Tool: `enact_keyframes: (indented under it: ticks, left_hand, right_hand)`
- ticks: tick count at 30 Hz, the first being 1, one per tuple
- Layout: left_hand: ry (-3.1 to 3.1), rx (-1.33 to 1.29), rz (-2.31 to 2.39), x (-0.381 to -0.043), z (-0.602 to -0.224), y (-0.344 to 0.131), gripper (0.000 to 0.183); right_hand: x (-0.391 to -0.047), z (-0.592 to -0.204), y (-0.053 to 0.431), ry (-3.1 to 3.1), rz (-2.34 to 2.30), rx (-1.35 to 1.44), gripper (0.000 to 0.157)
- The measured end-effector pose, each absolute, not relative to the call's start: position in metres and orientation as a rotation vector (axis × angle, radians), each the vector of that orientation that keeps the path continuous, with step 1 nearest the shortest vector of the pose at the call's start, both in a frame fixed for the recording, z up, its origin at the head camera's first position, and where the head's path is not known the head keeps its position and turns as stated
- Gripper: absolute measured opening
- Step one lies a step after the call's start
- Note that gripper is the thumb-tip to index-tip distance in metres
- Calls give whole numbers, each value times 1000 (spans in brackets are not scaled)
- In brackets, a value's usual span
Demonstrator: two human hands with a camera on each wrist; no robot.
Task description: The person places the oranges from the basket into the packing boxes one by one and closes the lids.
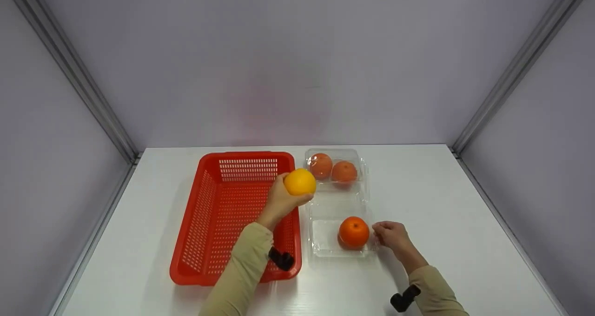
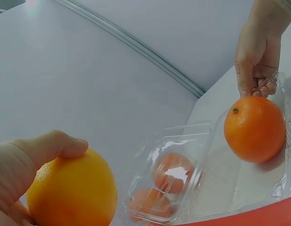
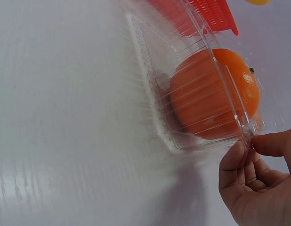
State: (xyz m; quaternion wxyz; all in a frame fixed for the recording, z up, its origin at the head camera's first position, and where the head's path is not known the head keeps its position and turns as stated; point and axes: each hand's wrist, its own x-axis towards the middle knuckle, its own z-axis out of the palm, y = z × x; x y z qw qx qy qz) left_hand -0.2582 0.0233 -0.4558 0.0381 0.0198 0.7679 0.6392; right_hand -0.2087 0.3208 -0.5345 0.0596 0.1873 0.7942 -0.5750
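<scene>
In my left hand I grip a yellow-toned orange, held above the right rim of the red basket. The left wrist view shows my thumb lying over the top of this yellow orange. My right hand pinches the rim of a clear plastic box at its right front corner, as the right wrist view confirms at the box edge. A deeper-coloured orange sits in the front part of that box, close to my right fingertips but apart from them.
The red perforated basket stands on the white table to the left of the plastic. Two oranges show through clear plastic at the back. Walls with metal edges enclose the table at the back and sides.
</scene>
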Motion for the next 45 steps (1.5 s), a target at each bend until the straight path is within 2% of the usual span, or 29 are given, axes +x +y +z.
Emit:
enact_keyframes:
  ticks: [32,45]
  left_hand:
    - [2397,194,1890,-254,-460,38,80]
    - [2381,172,1822,-250,-461,45,83]
  right_hand:
    - [-209,-538,321,2409,-1750,574,23]
    - [-209,-538,321,2398,-1751,559,23]
